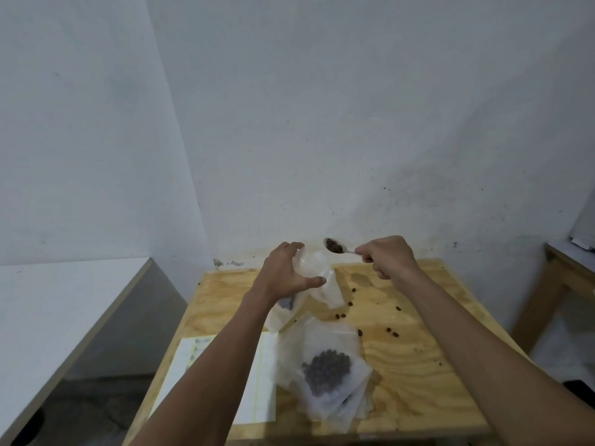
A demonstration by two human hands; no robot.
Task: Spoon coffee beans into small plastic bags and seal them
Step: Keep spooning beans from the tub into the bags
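Two hands, one spoon [336, 246], one held bag [317, 278], one table [418, 365], one sheet [260, 391], and roughly ten loose beans [392, 332].

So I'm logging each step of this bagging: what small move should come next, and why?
Probably tip the spoon into the small plastic bag. The right hand holds it loaded with coffee beans just above the bag, which the left hand grips at its top.

view: one wide-angle camera on my head
facing: forward and down, over my forearms to the plywood bench [418, 317]
nearness: bench close below, white wall [322, 107] filling the upper frame
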